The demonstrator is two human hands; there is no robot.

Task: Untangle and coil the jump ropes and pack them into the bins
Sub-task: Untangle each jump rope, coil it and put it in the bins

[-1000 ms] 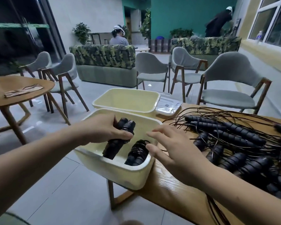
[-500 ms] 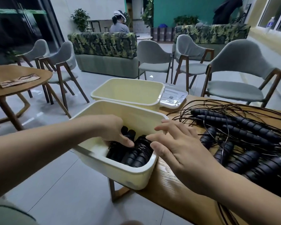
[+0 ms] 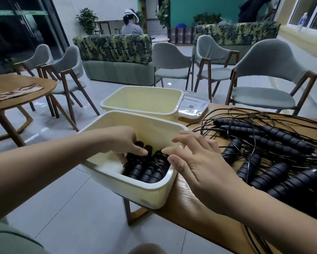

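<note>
Left hand [image 3: 123, 143]: positioned inside the near bin [image 3: 145, 196]. The fingers are curled downward along the left side of a coiled jump rope [image 3: 135, 170], and the thumb lies across the top of its black handles. The hand has the bundle in its grip, low against the bin floor.

Right hand [image 3: 199, 162]: fingers straight and slightly spread, palm down, holding nothing. It is located over the right rim of the near bin. The fingertips reach to the edge of a second coiled rope [image 3: 156, 165], which lies in the bin just beside the first. Whether the fingertips contact the rope or the rim cannot be determined.

Near bin: cream plastic, resting at the left edge of the wooden desk [image 3: 190, 208], with part of it projecting past that edge.

Far bin [image 3: 141, 107]: same type, located directly behind the near bin. A clear lid [image 3: 194, 105] lies against its right side.

Tangled jump ropes [image 3: 273, 143]: a pile of black ribbed handles and thin black cords, spread over the desk to the right of the right hand.
</note>
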